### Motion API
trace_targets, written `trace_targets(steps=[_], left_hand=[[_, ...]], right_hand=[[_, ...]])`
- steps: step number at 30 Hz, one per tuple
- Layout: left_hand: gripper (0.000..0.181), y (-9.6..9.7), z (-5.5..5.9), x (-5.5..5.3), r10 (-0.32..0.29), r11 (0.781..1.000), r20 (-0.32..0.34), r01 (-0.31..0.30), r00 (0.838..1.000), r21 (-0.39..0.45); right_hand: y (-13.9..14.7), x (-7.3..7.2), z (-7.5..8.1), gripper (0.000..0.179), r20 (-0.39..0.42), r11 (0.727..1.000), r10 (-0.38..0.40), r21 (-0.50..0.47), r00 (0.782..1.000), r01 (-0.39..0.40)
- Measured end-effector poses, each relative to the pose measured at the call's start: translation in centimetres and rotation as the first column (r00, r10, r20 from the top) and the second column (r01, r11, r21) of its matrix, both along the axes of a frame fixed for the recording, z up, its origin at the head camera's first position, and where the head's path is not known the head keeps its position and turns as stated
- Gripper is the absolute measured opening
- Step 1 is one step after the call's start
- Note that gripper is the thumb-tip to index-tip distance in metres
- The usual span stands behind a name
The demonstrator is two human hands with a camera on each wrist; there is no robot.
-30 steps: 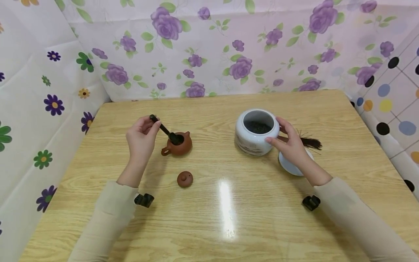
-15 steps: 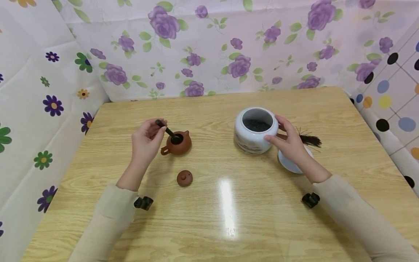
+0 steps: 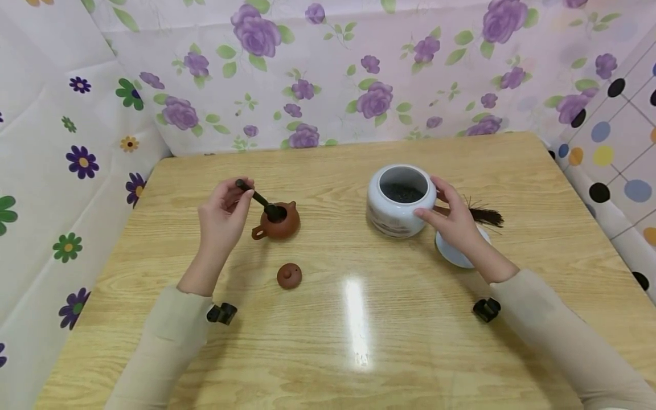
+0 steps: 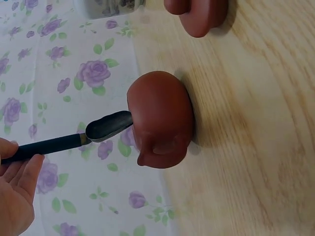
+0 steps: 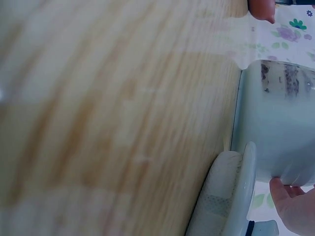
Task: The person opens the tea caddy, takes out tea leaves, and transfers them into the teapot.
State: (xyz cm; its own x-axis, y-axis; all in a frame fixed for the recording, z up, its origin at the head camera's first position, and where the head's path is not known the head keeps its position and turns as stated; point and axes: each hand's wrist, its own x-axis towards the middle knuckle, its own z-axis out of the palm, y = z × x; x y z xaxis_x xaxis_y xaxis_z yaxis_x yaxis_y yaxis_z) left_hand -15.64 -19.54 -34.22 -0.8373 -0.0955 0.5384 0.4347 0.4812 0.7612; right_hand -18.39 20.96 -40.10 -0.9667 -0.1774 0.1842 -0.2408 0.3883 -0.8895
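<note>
Scoop point(image 3: 258, 197) dips into pot point(image 3: 288, 226), jar point(image 3: 392, 217) steadied

The left hand point(image 3: 222, 209) pinches the scoop by the upper end of its handle, between thumb and fingers; the far end slants into the pot's open mouth. The scoop looks light and stiff, probably easy to turn in the fingertips, and best held on that slim handle, clear of its hollow. The pot stands upright on the table point(image 3: 328, 319), its lid point(image 3: 289, 276) lying nearby; it seems to be fired clay, likely light but prone to chip at the rim, with the loop handle as the natural hold.

The right hand point(image 3: 453, 221) grips the jar's side. Glazed and rounded, the jar is probably heavier, slick and breakable, so a wide hold around its body suits it.

Dark, loose leaves point(image 3: 402, 192) lie inside the jar. How much the pot contains cannot be told, and whether the dark scoop carries any is equally unclear.
</note>
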Motion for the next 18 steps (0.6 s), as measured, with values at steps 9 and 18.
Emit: trace_targets(steps=[9,18], left_hand=[[0.023,0.6,1.0,-0.7,0.013,0.975,-0.027,-0.007,1.000,0.221],[0.024,2.3,2.4,-1.5,-0.003,0.929,-0.063,0.026,0.998,0.370]], right_hand=[[0.0,0.0,0.0,0.074,0.002,1.000,0.003,0.001,1.000,-0.003],[0.0,-0.1,-0.1,0.072,0.012,1.000,-0.002,0.001,1.000,0.002]])
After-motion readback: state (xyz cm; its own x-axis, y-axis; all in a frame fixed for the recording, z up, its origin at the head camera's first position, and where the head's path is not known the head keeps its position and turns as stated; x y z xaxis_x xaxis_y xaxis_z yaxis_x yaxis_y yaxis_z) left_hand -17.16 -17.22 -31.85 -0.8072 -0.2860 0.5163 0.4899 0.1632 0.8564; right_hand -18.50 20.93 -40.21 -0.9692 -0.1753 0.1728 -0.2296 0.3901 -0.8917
